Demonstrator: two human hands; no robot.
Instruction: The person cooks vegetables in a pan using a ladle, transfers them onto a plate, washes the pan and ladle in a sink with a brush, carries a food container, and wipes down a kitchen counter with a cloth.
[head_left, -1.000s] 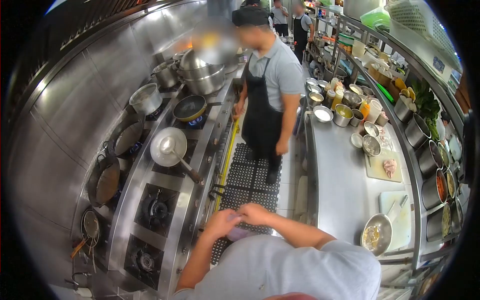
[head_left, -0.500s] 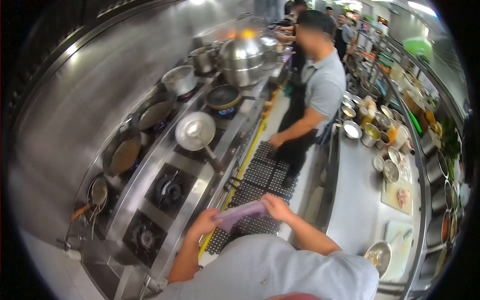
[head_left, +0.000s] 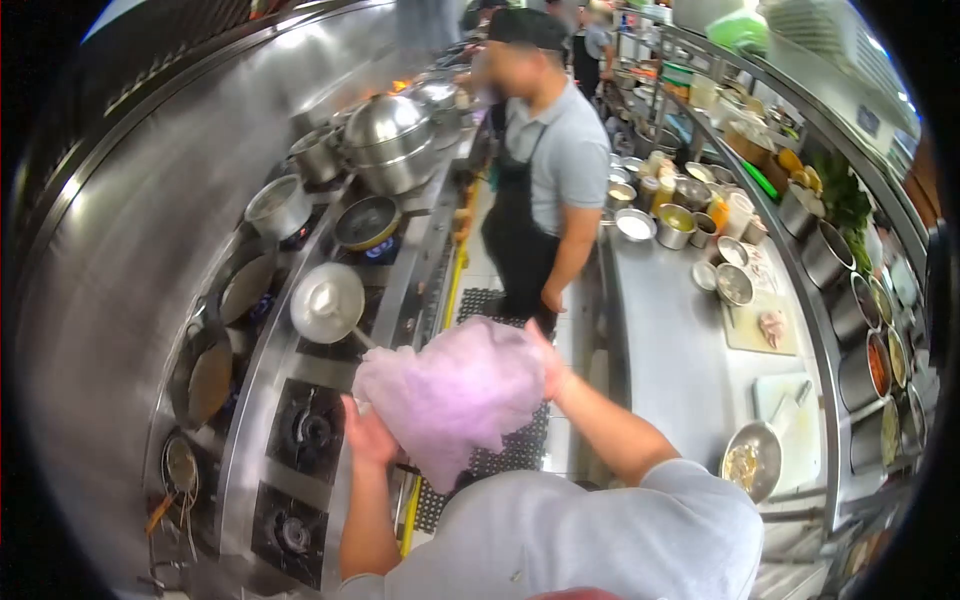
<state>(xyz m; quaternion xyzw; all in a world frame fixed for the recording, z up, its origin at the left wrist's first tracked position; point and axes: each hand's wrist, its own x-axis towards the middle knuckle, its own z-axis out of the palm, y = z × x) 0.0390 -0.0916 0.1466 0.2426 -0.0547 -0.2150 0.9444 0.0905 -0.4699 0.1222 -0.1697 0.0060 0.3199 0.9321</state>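
A light purple cloth (head_left: 455, 385), crumpled and spread wide, is up in front of my body between my two hands. My left hand (head_left: 370, 435) is at the cloth's lower left edge, fingers stretched upward and palm turned inward. At the right edge, my right hand (head_left: 548, 362) has its fingers against the cloth; its thumb is hidden. Just beyond the cloth, a pale metal wok (head_left: 328, 303) rests on the stove, its handle partly covered by the cloth.
On the left runs a steel stove with an unlit burner (head_left: 310, 425), dark woks and a pan (head_left: 367, 222) over a blue flame. A co-worker (head_left: 560, 170) stands ahead in the aisle. The right counter (head_left: 655, 330) bears bowls, bottles, cutting boards and a steel bowl (head_left: 752, 460).
The purple cloth has gone from a flat folded strip to a wide billowing sheet. My hands have risen, and my left fingers have opened. The view has turned slightly right.
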